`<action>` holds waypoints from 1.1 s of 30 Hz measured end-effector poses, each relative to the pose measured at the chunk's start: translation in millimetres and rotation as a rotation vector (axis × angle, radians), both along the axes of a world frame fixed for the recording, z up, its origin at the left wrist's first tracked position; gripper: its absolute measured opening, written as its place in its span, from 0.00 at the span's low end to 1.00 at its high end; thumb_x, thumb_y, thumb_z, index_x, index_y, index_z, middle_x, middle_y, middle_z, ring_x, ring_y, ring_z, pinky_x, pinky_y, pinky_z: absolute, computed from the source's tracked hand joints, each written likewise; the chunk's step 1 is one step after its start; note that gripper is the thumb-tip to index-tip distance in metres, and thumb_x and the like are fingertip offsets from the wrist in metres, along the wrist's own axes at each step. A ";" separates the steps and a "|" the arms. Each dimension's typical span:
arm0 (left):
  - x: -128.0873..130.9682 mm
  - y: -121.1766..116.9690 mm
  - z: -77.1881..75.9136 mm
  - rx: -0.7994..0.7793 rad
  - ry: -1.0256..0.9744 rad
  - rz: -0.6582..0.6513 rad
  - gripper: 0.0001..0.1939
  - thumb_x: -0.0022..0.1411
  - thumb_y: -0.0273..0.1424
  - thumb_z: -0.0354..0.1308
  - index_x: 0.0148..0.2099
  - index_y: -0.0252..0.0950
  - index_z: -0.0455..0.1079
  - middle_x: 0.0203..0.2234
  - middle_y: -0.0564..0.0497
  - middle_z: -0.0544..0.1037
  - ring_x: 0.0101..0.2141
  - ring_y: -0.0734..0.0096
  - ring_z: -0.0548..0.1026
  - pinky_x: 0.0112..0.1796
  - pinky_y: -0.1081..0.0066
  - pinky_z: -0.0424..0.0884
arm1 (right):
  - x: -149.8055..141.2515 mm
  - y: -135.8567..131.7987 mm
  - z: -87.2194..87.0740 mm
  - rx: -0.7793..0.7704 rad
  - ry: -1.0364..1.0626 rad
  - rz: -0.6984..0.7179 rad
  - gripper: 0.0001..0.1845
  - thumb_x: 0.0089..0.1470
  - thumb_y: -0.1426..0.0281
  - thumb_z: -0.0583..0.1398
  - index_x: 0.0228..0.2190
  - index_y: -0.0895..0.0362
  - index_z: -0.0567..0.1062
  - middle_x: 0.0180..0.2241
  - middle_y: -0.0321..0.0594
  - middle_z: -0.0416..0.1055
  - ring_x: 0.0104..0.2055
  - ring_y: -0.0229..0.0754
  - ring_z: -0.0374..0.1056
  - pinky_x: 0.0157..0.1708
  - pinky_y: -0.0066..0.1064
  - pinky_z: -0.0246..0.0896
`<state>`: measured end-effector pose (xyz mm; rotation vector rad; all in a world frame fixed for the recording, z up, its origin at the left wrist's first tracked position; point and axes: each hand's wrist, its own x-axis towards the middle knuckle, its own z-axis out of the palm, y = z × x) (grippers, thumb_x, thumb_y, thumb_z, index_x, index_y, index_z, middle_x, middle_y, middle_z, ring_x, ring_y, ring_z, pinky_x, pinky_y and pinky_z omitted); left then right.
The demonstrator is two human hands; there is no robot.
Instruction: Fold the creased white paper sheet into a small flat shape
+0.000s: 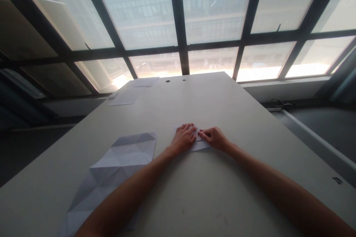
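A small folded sheet of white paper (199,146) lies on the white table (211,189) under both my hands. My left hand (184,134) rests flat on its left part, fingers stretched forward and holding nothing. At the right side of the folded paper, my right hand (214,137) has its thumb and fingers pinched together on a folded flap. The hands hide much of the paper, so its full shape does not show. Beside my left forearm lies a larger creased sheet (119,166), partly covered by that arm.
Several flat white sheets (144,82) lie at the table's far left, with another sheet (122,98) nearer. Two small holes pierce the far tabletop. A dark mark (337,180) is near the right edge. Large framed windows (217,7) rise beyond the table.
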<state>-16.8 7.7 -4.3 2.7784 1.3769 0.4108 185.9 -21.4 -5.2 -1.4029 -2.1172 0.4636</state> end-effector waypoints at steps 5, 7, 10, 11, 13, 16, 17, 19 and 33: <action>0.1 2.9 -7.6 -0.099 0.015 -0.027 0.25 0.73 0.44 0.41 0.67 0.41 0.57 0.68 0.49 0.58 0.67 0.59 0.52 0.65 0.50 0.48 | -3.1 1.3 -6.1 0.114 -0.024 0.037 0.19 0.62 0.66 0.53 0.49 0.56 0.79 0.48 0.44 0.78 0.50 0.46 0.72 0.53 0.34 0.62; -0.6 3.4 -8.5 -0.126 0.041 -0.027 0.28 0.73 0.45 0.40 0.70 0.41 0.52 0.69 0.49 0.55 0.68 0.59 0.49 0.65 0.51 0.46 | -5.5 0.5 -8.6 0.128 -0.109 0.097 0.25 0.63 0.67 0.52 0.60 0.55 0.68 0.61 0.46 0.66 0.63 0.45 0.61 0.63 0.39 0.50; -1.6 3.9 -8.4 -0.145 0.083 -0.031 0.31 0.72 0.45 0.39 0.72 0.39 0.47 0.70 0.48 0.51 0.69 0.58 0.46 0.66 0.50 0.44 | -8.6 0.0 -11.9 0.050 -0.281 0.046 0.31 0.65 0.65 0.48 0.67 0.58 0.56 0.68 0.49 0.50 0.71 0.48 0.44 0.68 0.52 0.33; -1.7 4.0 -8.3 -0.146 0.094 -0.033 0.32 0.72 0.46 0.39 0.72 0.39 0.46 0.70 0.48 0.50 0.69 0.58 0.45 0.66 0.49 0.43 | -9.1 0.2 -13.0 0.024 -0.318 0.003 0.31 0.66 0.64 0.47 0.67 0.58 0.55 0.69 0.49 0.47 0.71 0.49 0.41 0.67 0.55 0.30; -1.8 4.3 -8.3 -0.144 0.110 -0.035 0.33 0.72 0.47 0.38 0.73 0.38 0.45 0.70 0.48 0.48 0.70 0.57 0.43 0.66 0.48 0.42 | -8.9 1.4 -15.6 -0.010 -0.354 -0.093 0.30 0.66 0.65 0.46 0.67 0.58 0.55 0.70 0.50 0.45 0.72 0.51 0.38 0.66 0.59 0.29; -1.9 4.5 -8.0 -0.144 0.122 -0.035 0.34 0.72 0.49 0.37 0.73 0.38 0.44 0.70 0.48 0.47 0.70 0.57 0.41 0.66 0.49 0.42 | -4.7 4.7 -20.5 -0.034 -0.351 -0.245 0.29 0.66 0.69 0.44 0.66 0.58 0.58 0.69 0.52 0.47 0.72 0.53 0.39 0.65 0.62 0.31; -2.0 4.4 -7.8 -0.145 0.123 -0.034 0.34 0.72 0.49 0.37 0.73 0.39 0.44 0.71 0.48 0.47 0.70 0.57 0.41 0.66 0.49 0.42 | -2.6 6.0 -22.3 -0.039 -0.344 -0.292 0.28 0.66 0.70 0.43 0.65 0.58 0.59 0.69 0.53 0.48 0.71 0.53 0.40 0.65 0.62 0.31; -2.3 4.0 -7.6 -0.146 0.119 -0.037 0.33 0.72 0.49 0.37 0.73 0.40 0.45 0.71 0.49 0.47 0.70 0.57 0.42 0.66 0.49 0.42 | 1.6 8.0 -25.5 -0.043 -0.329 -0.354 0.29 0.65 0.73 0.43 0.65 0.58 0.60 0.68 0.55 0.49 0.71 0.54 0.42 0.65 0.63 0.33; -2.4 0.8 -5.6 -0.134 0.079 -0.044 0.31 0.72 0.47 0.38 0.72 0.43 0.47 0.70 0.50 0.49 0.69 0.55 0.44 0.65 0.48 0.43 | -3.7 3.5 -12.0 0.128 -0.229 0.001 0.29 0.64 0.70 0.50 0.65 0.59 0.60 0.68 0.48 0.51 0.72 0.46 0.40 0.68 0.47 0.34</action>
